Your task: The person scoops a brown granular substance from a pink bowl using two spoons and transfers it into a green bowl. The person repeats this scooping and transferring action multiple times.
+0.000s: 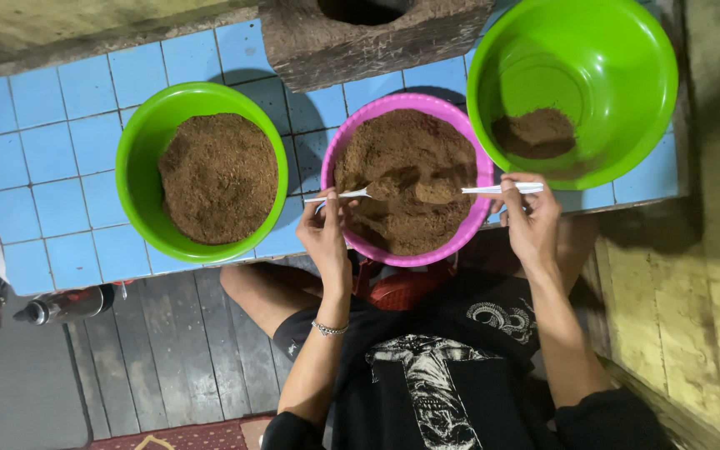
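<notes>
- Blue tiled table [52, 150], under all three bowls, running left and right of the pink bowl [483, 179].
- Large green bowl [652, 92], up and right of the pink bowl and touching its rim; small heap of brown powder [535, 133] in the bottom.
- Pink bowl at the table's near edge, mostly full of the same powder, churned and uneven (dug out toward the middle).
- Smaller green bowl [139, 167], left of the pink bowl, close beside it; heaped with powder, smooth on top.
- Brown block with a dark hole [368, 37], just behind the pink bowl.
- Dark bottle [64, 306], lying on the wooden floor, down and well left of the pink bowl.
- Left hand [325, 233], at the pink bowl's left rim, fingers closed on a white spoon [345, 196] with its tip in the powder; bracelet on the wrist.
- Right hand [531, 221], at the pink bowl's right rim, fingers closed on a second white spoon [497, 189], pointing inward across the rim, tip at the powder.
</notes>
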